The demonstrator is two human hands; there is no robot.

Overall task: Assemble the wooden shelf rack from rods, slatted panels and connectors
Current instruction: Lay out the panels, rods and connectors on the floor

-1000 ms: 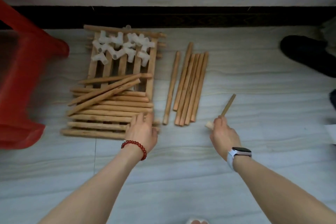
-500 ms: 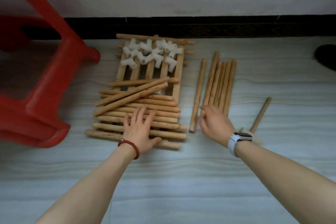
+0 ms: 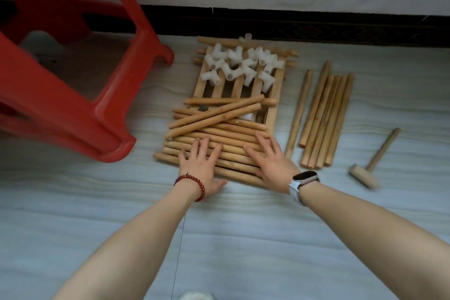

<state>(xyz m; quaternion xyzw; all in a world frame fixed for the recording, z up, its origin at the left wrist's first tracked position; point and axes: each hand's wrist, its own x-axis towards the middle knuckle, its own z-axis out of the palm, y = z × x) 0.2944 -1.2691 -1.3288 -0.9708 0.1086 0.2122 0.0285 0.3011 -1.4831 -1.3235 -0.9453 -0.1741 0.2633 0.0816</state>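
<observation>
Left hand (image 3: 202, 165): flat, fingers spread, pressing on the short rods (image 3: 214, 139).
Right hand (image 3: 272, 163): flat, fingers spread, on the same pile, just beside the left.
Short rods: heaped across the near end of the slatted panel (image 3: 274, 107) on the floor (image 3: 243, 226).
Connectors (image 3: 241, 66): white, clustered on the panel's far end.
Long rods (image 3: 323, 119): side by side, right of the panel.
Mallet (image 3: 372, 163): lying farther right.
Red stool (image 3: 73, 95): at left.

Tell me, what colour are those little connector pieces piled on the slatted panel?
White connectors, seen in the head view.
</observation>
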